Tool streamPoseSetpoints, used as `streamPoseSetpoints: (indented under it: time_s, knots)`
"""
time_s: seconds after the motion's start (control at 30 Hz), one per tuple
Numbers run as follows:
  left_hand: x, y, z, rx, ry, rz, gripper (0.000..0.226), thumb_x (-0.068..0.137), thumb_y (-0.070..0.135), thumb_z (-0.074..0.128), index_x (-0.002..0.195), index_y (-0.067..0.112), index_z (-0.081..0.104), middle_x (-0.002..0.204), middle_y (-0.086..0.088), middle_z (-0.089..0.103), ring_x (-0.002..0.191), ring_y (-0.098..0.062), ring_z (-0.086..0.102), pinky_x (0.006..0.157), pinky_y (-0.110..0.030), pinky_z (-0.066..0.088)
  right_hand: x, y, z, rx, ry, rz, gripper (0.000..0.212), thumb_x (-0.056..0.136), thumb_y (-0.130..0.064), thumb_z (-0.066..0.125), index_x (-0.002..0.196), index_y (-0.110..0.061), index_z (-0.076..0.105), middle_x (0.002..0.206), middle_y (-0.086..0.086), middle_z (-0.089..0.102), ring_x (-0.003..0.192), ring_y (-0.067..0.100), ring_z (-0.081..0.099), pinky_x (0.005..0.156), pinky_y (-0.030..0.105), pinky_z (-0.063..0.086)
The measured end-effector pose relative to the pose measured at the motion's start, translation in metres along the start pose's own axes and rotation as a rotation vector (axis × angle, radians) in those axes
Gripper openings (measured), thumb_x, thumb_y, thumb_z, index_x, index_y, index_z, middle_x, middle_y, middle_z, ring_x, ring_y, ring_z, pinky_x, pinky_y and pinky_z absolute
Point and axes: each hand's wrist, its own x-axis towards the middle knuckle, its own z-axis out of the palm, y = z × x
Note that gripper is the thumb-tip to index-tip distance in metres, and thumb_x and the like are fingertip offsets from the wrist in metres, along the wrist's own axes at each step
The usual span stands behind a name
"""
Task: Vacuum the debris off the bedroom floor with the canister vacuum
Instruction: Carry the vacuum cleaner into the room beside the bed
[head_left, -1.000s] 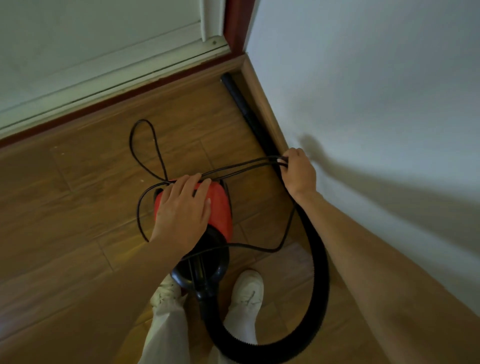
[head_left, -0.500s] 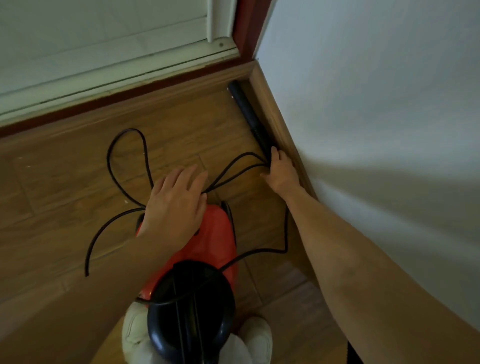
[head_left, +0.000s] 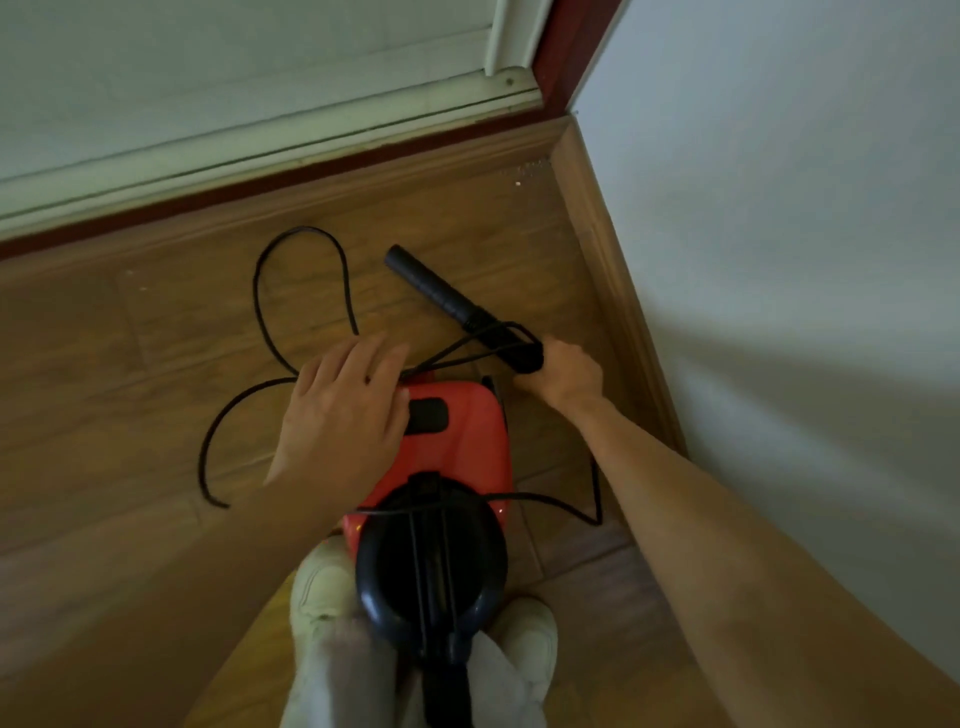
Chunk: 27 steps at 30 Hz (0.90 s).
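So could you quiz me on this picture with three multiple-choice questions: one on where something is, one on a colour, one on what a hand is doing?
1. Where does the left hand rest?
A. on the vacuum
B. on the wall
C. on a shoe

2. What colour is the vacuum's body?
A. blue
B. red
C. white

3. What is the right hand doing?
A. hanging loose
B. pressing flat on the floor
C. gripping the nozzle

Answers:
1. A, the palm and straight fingers lie on the top of the vacuum's body.
2. B, the shell is bright red, with a black handle nearer the person.
3. C, its fingers curl round the rear end of the black nozzle, where the cord also loops round it.
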Motion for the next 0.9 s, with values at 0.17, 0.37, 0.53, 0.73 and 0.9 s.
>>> streamPoseSetpoints:
  time_s: [0.17,0.37,0.53,0.73,0.9]
  knots:
    - [-0.053,0.025,-0.039,0.004,-0.075,-0.109,0.039,0.093,0.026,0.042,0.125,0.009,0.054,0.126,-0.012,0.055,0.114,-0.031,0.054,0.090,-0.046,0.047,-0.075,-0.014,-0.052,-0.080,0.108,-0.151,0.031,0.078,-0.045,0.072,0.093,-0.020,0.060,0.087,-0.001,0.067,0.076,0.016,0.064,0.055,0.028,0.049]
    - [-0.121,0.075,-0.064,-0.068,-0.117,-0.308,0.048,0.087,0.022,0.055,0.131,0.008,0.048,0.128,-0.013,0.055,0.117,-0.033,0.051,0.094,-0.048,0.045,-0.145,-0.030,-0.103,-0.149,-0.073,-0.173,0.037,0.077,-0.050,0.070,0.099,-0.021,0.064,0.088,-0.002,0.065,0.078,0.017,0.061,0.050,0.024,0.036]
    - [-0.156,0.106,-0.051,-0.106,-0.233,-0.467,0.060,0.089,0.032,0.053,0.141,0.009,0.034,0.138,-0.012,0.046,0.125,-0.030,0.044,0.101,-0.045,0.042,-0.169,-0.024,-0.106,-0.017,-0.073,-0.040,0.035,0.075,-0.049,0.069,0.094,-0.021,0.059,0.083,-0.003,0.062,0.073,0.017,0.060,0.048,0.024,0.033]
    - [-0.137,0.115,-0.022,-0.138,-0.286,-0.483,0.071,0.092,0.043,0.051,0.147,0.011,0.019,0.146,-0.010,0.036,0.133,-0.028,0.036,0.107,-0.041,0.035,-0.180,-0.001,-0.092,0.008,-0.045,-0.044,0.032,0.075,-0.046,0.070,0.086,-0.020,0.057,0.077,-0.002,0.059,0.070,0.018,0.059,0.048,0.024,0.034]
    - [-0.103,0.123,-0.001,-0.363,-0.289,-0.647,0.072,0.090,0.022,0.060,0.146,0.012,0.017,0.141,-0.014,0.034,0.108,-0.032,0.057,0.076,-0.038,0.050,-0.189,0.016,-0.081,0.009,-0.022,-0.014,0.032,0.077,-0.046,0.070,0.082,-0.019,0.055,0.074,-0.002,0.056,0.067,0.017,0.056,0.048,0.023,0.033]
